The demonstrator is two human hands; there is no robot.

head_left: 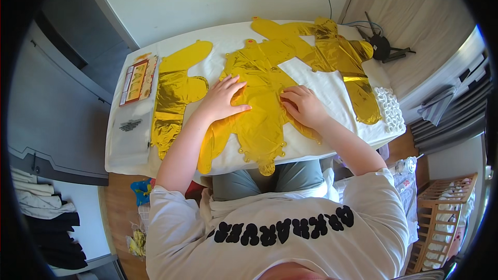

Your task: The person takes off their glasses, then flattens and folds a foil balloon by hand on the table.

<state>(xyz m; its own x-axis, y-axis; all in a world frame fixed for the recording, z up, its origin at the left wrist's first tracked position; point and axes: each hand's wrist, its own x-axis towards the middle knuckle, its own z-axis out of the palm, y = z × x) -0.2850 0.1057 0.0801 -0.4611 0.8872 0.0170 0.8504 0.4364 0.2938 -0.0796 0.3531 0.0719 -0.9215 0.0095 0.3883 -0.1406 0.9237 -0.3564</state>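
Gold foil balloon (pixel 263 119) lies flat at mid-frame. The person's left hand (pixel 224 100) rests splayed on it, gripping nothing; the right hand (pixel 305 107) curls at its edge, and from here I can't tell whether it pinches. Light, even palms would probably spare the foil creases. Its knobbed tip (pixel 267 167) reaches the white cloth's (pixel 333 92) near edge, lower centre; bare cloth shows right of centre.

Black bulbous lettering (pixel 283 231) is running across the white T-shirt (pixel 280 253). Dark print (pixel 130 125) is marking the translucent packaging (pixel 136 145); its red-edged card (pixel 136 84) is apparently carrying lettering, too small for reading.
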